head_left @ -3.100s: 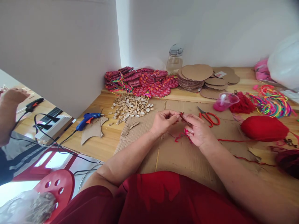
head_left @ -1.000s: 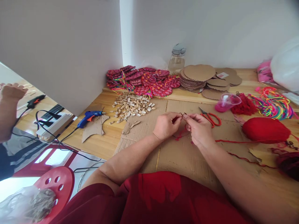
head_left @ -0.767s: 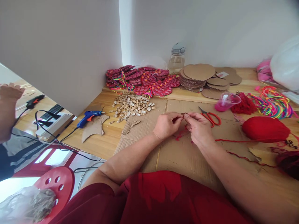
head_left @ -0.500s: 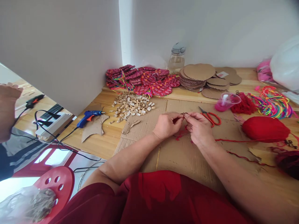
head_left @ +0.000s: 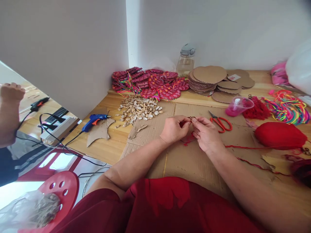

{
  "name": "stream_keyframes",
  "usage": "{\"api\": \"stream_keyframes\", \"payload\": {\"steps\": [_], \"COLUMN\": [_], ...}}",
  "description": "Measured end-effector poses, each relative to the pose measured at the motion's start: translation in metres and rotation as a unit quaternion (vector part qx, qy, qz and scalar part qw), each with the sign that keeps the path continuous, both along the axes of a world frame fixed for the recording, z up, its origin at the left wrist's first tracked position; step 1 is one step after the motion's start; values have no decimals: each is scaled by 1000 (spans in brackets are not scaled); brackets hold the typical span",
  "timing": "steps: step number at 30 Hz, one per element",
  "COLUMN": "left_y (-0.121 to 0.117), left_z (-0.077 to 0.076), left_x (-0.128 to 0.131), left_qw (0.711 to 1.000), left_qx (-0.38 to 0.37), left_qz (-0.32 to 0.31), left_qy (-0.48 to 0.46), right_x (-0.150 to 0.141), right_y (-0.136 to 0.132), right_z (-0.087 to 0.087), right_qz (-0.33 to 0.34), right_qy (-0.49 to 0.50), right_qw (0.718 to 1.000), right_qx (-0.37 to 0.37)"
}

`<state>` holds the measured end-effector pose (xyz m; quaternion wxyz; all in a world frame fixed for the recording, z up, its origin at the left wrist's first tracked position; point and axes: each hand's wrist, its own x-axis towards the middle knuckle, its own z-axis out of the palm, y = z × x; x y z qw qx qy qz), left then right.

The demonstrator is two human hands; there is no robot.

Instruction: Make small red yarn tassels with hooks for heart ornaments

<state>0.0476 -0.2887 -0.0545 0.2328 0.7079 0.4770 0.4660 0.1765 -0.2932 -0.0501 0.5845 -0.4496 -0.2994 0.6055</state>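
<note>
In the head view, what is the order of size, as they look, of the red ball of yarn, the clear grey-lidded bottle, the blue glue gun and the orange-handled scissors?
1. Red ball of yarn
2. Clear bottle
3. Blue glue gun and orange-handled scissors, too alike to rank

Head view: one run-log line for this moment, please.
left hand: fingertips on dark strand | right hand: fingertips on same strand | scissors: on cardboard beyond right hand | glue gun: left of peanut shells

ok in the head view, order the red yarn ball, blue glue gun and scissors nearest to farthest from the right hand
1. Scissors, just beyond the right hand, slightly right
2. Red yarn ball, farther right
3. Blue glue gun, far left side
</note>
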Motion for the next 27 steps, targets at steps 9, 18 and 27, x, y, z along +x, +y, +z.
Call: {"api": "stream_keyframes", "payload": {"steps": [9,18,27], "left_y": [5,10,8], "left_z": [2,-3,2], "left_x": [-6,-12,-14], "left_qw": [999,986,975], "left_qx": [-21,72,112], "left_qz": [44,4,-135], "left_qy": [11,151,136], "right_x": [-1,14,37], "right_y": [-3,-5,8], "right_z": [-10,-7,14], "right_qz": [43,70,84], "right_qy": [-64,-440,-457], "right_qw": [997,876,844], "right_qx": [-2,183,268]}}
